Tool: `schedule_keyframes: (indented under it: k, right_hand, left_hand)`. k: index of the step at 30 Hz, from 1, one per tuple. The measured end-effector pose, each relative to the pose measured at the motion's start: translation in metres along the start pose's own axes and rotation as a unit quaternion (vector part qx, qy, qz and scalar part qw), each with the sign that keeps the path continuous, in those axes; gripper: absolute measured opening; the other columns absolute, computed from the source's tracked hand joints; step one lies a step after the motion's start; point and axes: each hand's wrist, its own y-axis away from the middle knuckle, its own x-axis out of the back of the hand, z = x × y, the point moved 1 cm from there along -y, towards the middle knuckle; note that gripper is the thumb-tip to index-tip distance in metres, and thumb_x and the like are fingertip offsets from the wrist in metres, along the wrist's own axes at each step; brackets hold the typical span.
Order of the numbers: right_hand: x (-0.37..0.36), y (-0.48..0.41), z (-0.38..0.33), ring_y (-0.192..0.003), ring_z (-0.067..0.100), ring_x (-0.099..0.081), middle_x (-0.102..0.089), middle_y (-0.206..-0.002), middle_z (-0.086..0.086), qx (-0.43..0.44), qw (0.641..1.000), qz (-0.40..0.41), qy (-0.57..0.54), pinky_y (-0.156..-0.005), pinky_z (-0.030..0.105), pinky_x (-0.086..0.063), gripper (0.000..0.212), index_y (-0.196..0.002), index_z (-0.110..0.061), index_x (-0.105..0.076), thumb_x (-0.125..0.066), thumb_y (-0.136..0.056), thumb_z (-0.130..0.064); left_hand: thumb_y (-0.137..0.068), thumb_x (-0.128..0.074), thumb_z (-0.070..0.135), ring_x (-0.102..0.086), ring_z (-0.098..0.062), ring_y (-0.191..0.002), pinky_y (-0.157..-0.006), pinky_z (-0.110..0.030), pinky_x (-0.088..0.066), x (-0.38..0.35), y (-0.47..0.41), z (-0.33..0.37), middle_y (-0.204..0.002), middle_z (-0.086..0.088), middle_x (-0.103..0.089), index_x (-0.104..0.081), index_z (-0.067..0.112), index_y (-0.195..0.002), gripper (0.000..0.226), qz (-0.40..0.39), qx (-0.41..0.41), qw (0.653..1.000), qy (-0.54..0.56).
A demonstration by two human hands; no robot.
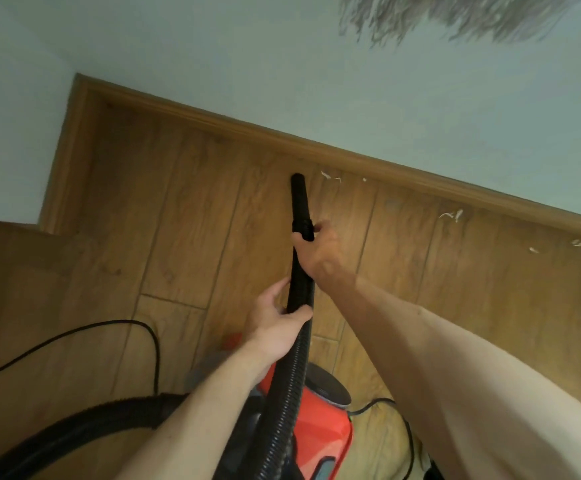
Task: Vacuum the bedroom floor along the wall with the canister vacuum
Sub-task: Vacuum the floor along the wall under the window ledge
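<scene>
your right grip (311, 247) is clenched round the collar of the black nozzle (298, 199), and your left grip (277, 320) is wrapped round the ribbed hose (289, 393) just behind it. the nozzle mouth is near the skirting board (282, 135), just left of the nearest white scraps (330, 176); more lie well along to the right. the risks, as i judge them: the power cord (122, 321) loops beside the red canister vacuum (320, 424) at your feet (an easy snag if you drag it along), and the hard tip could scuff the moulding. the floor (195, 202) is glossy wood-grain plank. the hose is corrugated and looks springy, the nozzle is a smooth tapered tube, and the scraps are thin and curled.
</scene>
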Motion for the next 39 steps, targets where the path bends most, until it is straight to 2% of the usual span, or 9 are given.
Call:
schedule_keyframes:
  k: [6, 10, 17, 20, 22, 25, 31, 35, 39]
  right_hand:
    - [0.026, 0.0, 0.014, -0.091, 0.028, -0.068, -0.065, -0.105, 0.011, -0.007, 1.0, 0.007, 0.006, -0.08, 0.05, -0.059, 0.028, -0.112, -0.021, -0.043, -0.061, -0.094, -0.032]
    - [0.04, -0.001, 0.022, -0.09, 0.025, -0.067, -0.062, -0.106, 0.007, -0.007, 1.0, 0.0, -0.01, -0.081, 0.046, -0.06, 0.052, -0.143, -0.019, -0.038, -0.058, -0.095, -0.029]
    - [0.057, -0.006, 0.033, -0.091, 0.025, -0.067, -0.061, -0.105, 0.004, 0.005, 1.0, 0.0, -0.025, -0.083, 0.049, -0.06, 0.052, -0.144, -0.023, -0.039, -0.058, -0.096, -0.031]
    - [0.064, -0.009, 0.037, -0.093, 0.023, -0.067, -0.062, -0.112, 0.008, 0.003, 0.999, -0.025, -0.043, -0.084, 0.045, -0.06, 0.053, -0.145, -0.024, -0.039, -0.06, -0.097, -0.03]
    - [0.071, -0.011, 0.04, -0.091, 0.021, -0.066, -0.062, -0.114, 0.009, 0.002, 0.997, -0.052, -0.053, -0.075, 0.036, -0.06, 0.052, -0.144, -0.026, -0.038, -0.061, -0.097, -0.029]
    - [0.081, -0.012, 0.045, -0.083, 0.014, -0.062, -0.059, -0.103, 0.004, 0.005, 0.995, -0.072, -0.07, -0.059, 0.02, -0.05, 0.05, -0.143, -0.027, -0.038, -0.061, -0.098, -0.026]
    - [0.095, -0.011, 0.062, -0.077, 0.011, -0.062, -0.058, -0.096, 0.0, 0.003, 0.996, -0.04, -0.082, -0.053, 0.017, -0.047, 0.049, -0.142, -0.028, -0.039, -0.06, -0.098, -0.026]
    - [0.099, -0.013, 0.067, -0.075, 0.011, -0.063, -0.058, -0.09, -0.002, 0.004, 0.996, -0.004, -0.086, -0.051, 0.016, -0.046, 0.048, -0.141, -0.025, -0.041, -0.061, -0.097, -0.026]
    - [0.097, -0.016, 0.061, -0.071, 0.008, -0.059, -0.056, -0.088, -0.003, -0.002, 0.995, -0.009, -0.096, -0.042, 0.01, -0.041, 0.047, -0.14, -0.025, -0.039, -0.06, -0.098, -0.026]
  left_hand:
    - [-0.086, -0.072, 0.014, -0.07, -0.033, -0.07, -0.069, -0.053, -0.061, -0.019, 0.002, -0.001, -0.089, -0.008, -0.076, -0.047, 0.044, -0.138, 0.065, -0.018, 0.005, 1.0, -0.025]
    - [-0.087, -0.071, 0.011, -0.068, -0.03, -0.065, -0.065, -0.046, -0.062, -0.027, 0.003, 0.001, -0.09, -0.009, -0.076, -0.046, 0.042, -0.14, 0.067, -0.036, 0.007, 0.999, -0.03]
    - [-0.087, -0.071, 0.01, -0.068, -0.027, -0.06, -0.059, -0.041, -0.06, -0.041, 0.002, 0.002, -0.086, -0.008, -0.076, -0.048, 0.042, -0.139, 0.065, -0.054, 0.002, 0.998, -0.025]
    - [-0.088, -0.071, 0.012, -0.068, -0.028, -0.06, -0.059, -0.041, -0.06, -0.043, 0.0, 0.0, -0.084, -0.008, -0.076, -0.048, 0.042, -0.138, 0.064, -0.059, -0.003, 0.998, -0.03]
    - [-0.087, -0.072, 0.013, -0.067, -0.028, -0.059, -0.059, -0.042, -0.06, -0.043, -0.001, -0.001, -0.084, -0.008, -0.076, -0.048, 0.042, -0.137, 0.063, -0.061, -0.006, 0.998, -0.03]
    - [-0.087, -0.073, 0.014, -0.066, -0.028, -0.057, -0.058, -0.041, -0.059, -0.046, -0.002, -0.002, -0.085, -0.011, -0.075, -0.05, 0.041, -0.135, 0.06, -0.065, -0.013, 0.997, -0.03]
    - [-0.088, -0.073, 0.016, -0.066, -0.027, -0.056, -0.052, -0.036, -0.057, -0.063, 0.001, -0.004, -0.082, -0.012, -0.075, -0.054, 0.04, -0.13, 0.052, -0.067, -0.026, 0.996, -0.049]
    - [-0.087, -0.074, 0.017, -0.065, -0.028, -0.054, -0.053, -0.039, -0.058, -0.072, -0.001, -0.004, -0.081, -0.012, -0.075, -0.055, 0.038, -0.127, 0.049, -0.055, -0.033, 0.996, -0.058]
    - [-0.086, -0.074, 0.019, -0.066, -0.028, -0.054, -0.053, -0.039, -0.058, -0.072, -0.005, -0.002, -0.079, -0.011, -0.074, -0.057, 0.04, -0.122, 0.045, -0.03, -0.038, 0.997, -0.063]
